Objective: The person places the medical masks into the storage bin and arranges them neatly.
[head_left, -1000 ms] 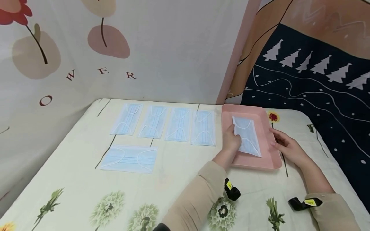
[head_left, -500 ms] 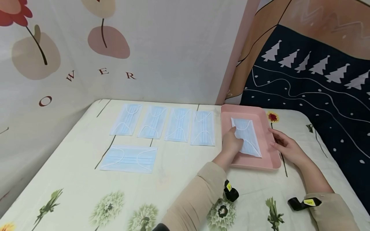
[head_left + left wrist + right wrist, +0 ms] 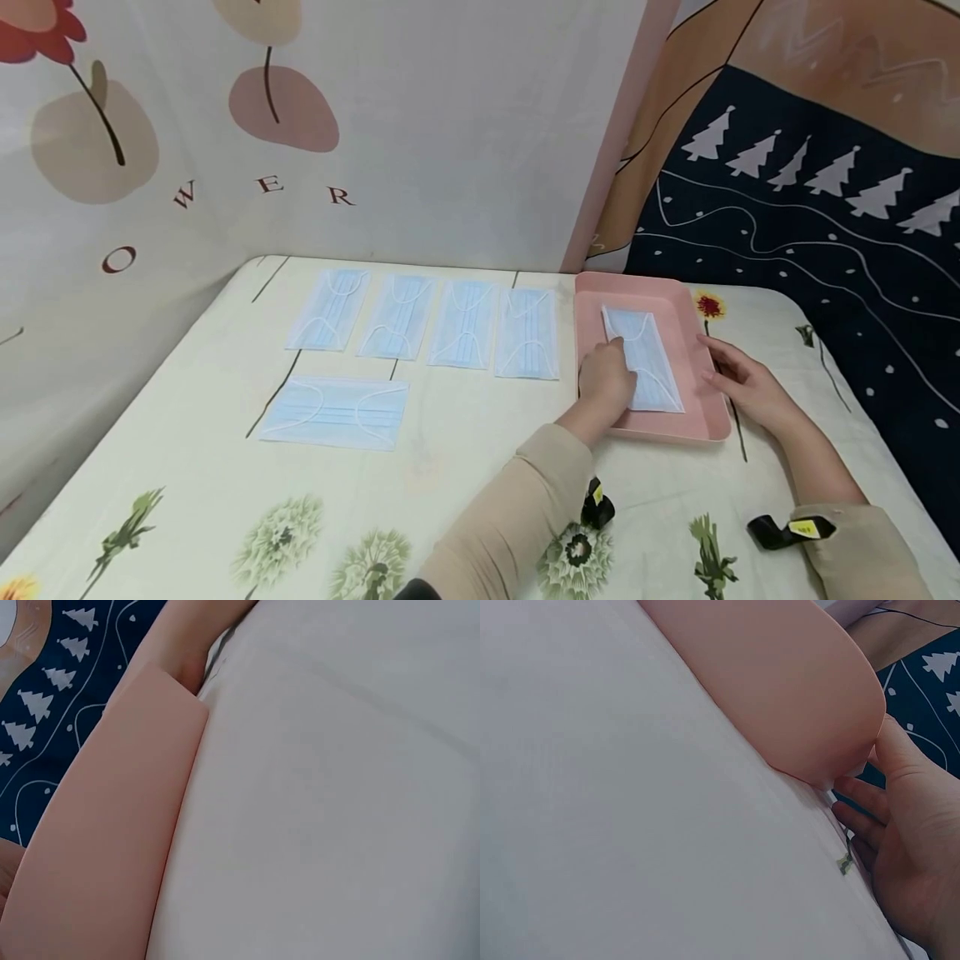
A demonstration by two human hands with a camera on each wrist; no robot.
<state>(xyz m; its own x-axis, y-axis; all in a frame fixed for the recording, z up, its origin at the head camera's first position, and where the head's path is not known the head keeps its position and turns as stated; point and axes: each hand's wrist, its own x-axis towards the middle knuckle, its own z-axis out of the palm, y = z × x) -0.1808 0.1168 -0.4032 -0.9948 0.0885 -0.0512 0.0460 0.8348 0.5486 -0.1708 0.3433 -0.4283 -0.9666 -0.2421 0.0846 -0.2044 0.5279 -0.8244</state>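
A pale blue face mask [image 3: 651, 371] lies lengthwise in a pink tray [image 3: 696, 421] at the right of the table. My left hand [image 3: 606, 379] reaches over the tray's left wall and pinches the mask's left edge. Its fingertips are partly hidden behind the hand. On the far side, my right hand [image 3: 750, 383] holds the tray's right rim between thumb and fingers. The right wrist view shows this hand [image 3: 915, 817] at the rounded corner of the tray [image 3: 802, 690]. In the left wrist view the tray's outer wall [image 3: 112, 810] hides most of the left hand.
Left of the tray, several masks stand in a row, the nearest mask [image 3: 528, 333] close to the tray wall. Another mask [image 3: 333, 412] lies crosswise in front of the row. A flower-print cloth [image 3: 465, 500] covers the table, with a white hanging [image 3: 450, 150] behind.
My left hand has slid slightly right and towards me along the mask's edge. The mask's near end has shifted a little right. The right hand stays at the tray rim.
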